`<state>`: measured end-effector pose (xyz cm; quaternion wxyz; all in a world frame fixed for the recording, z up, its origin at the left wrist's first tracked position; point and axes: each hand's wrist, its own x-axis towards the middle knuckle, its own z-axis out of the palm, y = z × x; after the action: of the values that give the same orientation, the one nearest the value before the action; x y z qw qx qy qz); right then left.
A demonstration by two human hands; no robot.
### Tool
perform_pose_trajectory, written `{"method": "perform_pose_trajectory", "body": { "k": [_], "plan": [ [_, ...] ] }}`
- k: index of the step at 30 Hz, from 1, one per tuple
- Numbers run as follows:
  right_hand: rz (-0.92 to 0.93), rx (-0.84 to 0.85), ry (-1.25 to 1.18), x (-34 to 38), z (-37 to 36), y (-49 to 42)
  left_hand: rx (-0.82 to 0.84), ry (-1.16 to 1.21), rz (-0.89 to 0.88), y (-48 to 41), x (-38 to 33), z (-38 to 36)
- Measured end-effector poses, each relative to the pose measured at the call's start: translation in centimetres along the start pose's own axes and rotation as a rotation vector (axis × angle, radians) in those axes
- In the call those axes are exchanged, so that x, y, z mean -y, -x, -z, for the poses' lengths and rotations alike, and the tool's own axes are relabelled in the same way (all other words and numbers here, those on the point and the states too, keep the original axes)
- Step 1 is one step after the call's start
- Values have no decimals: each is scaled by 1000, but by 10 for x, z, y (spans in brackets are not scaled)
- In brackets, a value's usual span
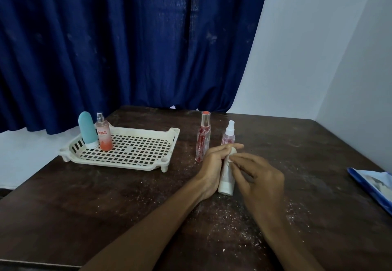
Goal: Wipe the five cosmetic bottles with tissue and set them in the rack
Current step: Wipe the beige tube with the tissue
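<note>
Five bottles total: two stand in the rack (131, 160) at far left, two stand on the surface (106, 196), and one white tube (226, 182) is enclosed by the left grip (214, 164). The right grip (254, 175) pinches tissue (232, 151) against the tube.

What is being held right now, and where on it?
The left hand grips the white tube around its upper body; the right hand pinches near its top.

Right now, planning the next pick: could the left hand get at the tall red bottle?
Probably yes. The tall red bottle stands upright just beyond the left hand with nothing between, but that hand is holding the white tube.
</note>
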<state>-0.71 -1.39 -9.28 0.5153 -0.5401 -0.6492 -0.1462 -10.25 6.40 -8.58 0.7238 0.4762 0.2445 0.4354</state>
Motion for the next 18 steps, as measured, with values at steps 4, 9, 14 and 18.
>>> {"method": "perform_pose_trajectory", "body": {
  "k": [4,9,14,18],
  "plan": [
    [7,-2,12,-6,4,2,14,-5,-6,0,1,0],
    [7,-16,29,-4,2,-2,16,-8,-19,-1,2,0],
    [70,-6,48,-5,5,2,29,-9,-8,-1,2,1],
    [41,-25,69,-8,3,-1,29,-16,-18,-1,2,0]
  ]
}}
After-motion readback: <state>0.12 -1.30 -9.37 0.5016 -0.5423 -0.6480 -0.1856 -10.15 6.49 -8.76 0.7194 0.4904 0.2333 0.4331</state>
